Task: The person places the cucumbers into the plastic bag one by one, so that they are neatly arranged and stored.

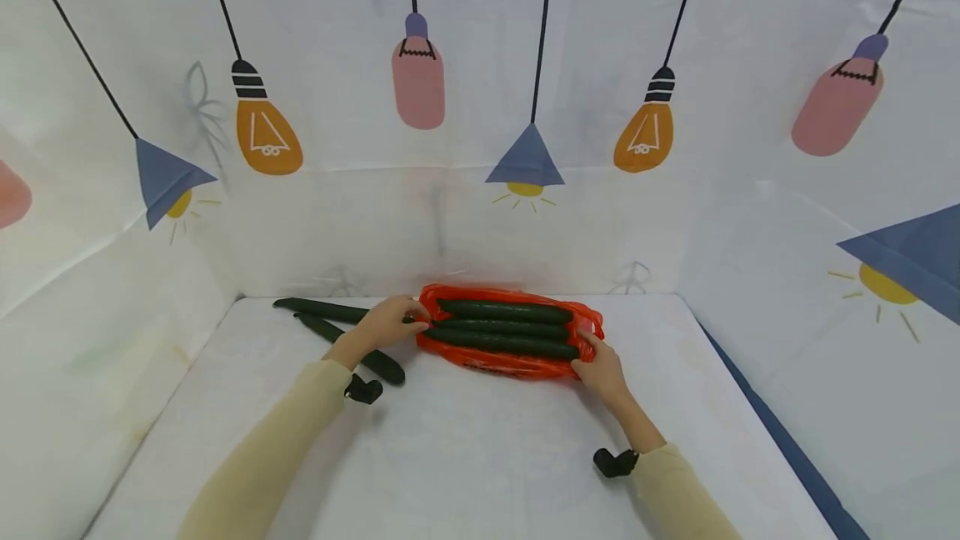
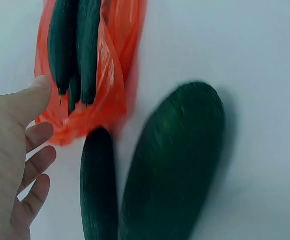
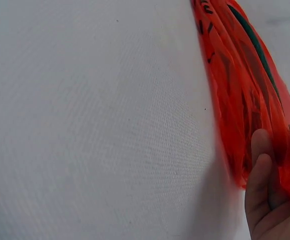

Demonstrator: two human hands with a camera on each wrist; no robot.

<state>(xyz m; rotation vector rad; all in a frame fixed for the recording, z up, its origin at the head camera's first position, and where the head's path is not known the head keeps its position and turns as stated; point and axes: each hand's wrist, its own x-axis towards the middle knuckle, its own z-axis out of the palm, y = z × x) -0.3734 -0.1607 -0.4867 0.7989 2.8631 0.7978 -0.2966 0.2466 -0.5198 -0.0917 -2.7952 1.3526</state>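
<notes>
Three dark green cucumbers (image 1: 502,327) lie side by side on a red plastic bag (image 1: 517,368) near the back of the table. My left hand (image 1: 386,323) is at the bag's left end, its fingers loosely bent and apart. In the left wrist view the thumb (image 2: 42,84) lies over the bag's edge, beside the cucumber tips; whether it touches them I cannot tell. At the right end, my right hand (image 1: 602,369) grips the bag's edge, with red plastic (image 3: 264,125) between fingers and thumb. Two loose cucumbers (image 1: 318,307) lie left of the bag, partly behind my left hand and wrist.
The white table (image 1: 480,457) runs back to a white wall sheet (image 1: 480,232) printed with hanging lamps. More sheeting stands on both sides. A blue strip (image 1: 780,423) shows along the table's right edge. Each wrist wears a small black device (image 1: 615,462).
</notes>
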